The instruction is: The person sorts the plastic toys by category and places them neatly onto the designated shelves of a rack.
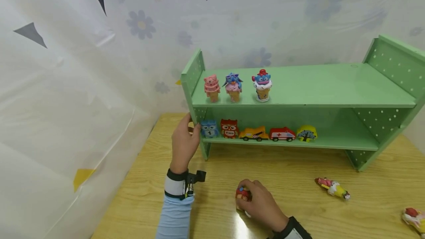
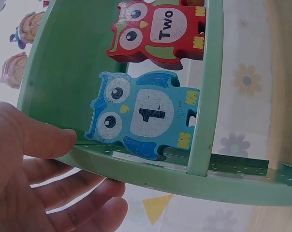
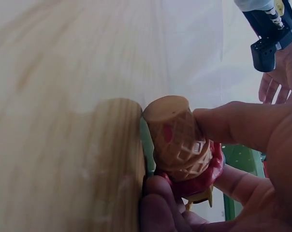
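Note:
My left hand (image 1: 184, 144) grips the left side panel of a green two-tier shelf (image 1: 332, 84), thumb at its front edge and fingers round the outside. Close to that thumb in the left wrist view stands a blue owl block (image 2: 141, 116) marked 1, beside a red owl block (image 2: 155, 34) marked Two. In front of the shelf, low over the wooden table, my right hand (image 1: 262, 204) pinches an ice-cream cone figurine (image 3: 177, 140) between thumb and fingers. Its waffle cone and red topping show in the right wrist view; the fingers hide part of the top.
Three ice-cream figurines stand on the top tier, among them a pink one (image 1: 212, 87). A yellow tow truck (image 1: 254, 134), a red ambulance (image 1: 282, 134) and a tree block (image 1: 307, 133) line the lower tier. Two more figurines lie on the table, one yellow and white (image 1: 333, 188).

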Tool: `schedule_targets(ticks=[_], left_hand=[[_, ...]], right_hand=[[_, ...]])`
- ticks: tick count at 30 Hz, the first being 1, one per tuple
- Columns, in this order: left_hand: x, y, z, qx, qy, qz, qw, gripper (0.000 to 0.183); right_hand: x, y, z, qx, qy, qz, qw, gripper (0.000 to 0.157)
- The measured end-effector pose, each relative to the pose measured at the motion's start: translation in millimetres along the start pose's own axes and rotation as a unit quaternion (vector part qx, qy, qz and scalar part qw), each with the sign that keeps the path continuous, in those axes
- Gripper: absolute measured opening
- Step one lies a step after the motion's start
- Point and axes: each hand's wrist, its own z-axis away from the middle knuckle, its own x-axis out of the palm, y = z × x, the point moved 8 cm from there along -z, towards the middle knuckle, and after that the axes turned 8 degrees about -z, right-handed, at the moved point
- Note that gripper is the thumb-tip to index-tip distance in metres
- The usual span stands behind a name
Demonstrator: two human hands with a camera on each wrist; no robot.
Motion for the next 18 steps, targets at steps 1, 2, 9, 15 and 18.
schedule_targets(ticks=[1,2,9,15,18], left_hand=[[-0.2,0.3,0.1,0.001,0.001,0.000,1.0000,0.036],[-0.1,0.3,0.1,0.001,0.001,-0.001,1.0000,0.036],[-1.0,-0.6,1.0,0.000,0.005,0.001,1.0000,0.036],[0.1,-1.8,1.1,-0.001,0.001,0.004,1.0000,0.036],[0.0,-2.7,1.8,-0.002,0.000,0.002,1.0000,0.036]], right_hand=[[-1.2,0,0,-0.002,0.002,0.003,1.000,0.026],[-2.4,0,1,-0.004,0.005,0.003,1.000,0.025],[-13.9,-1,1,-0.020,0.026,-0.007,0.999,0.020],[-28.8,-14,3,-0.068,0.030,-0.033,0.997,0.024],[-41.6,-26,6,-0.093,0.038,-0.051,0.994,0.031]])
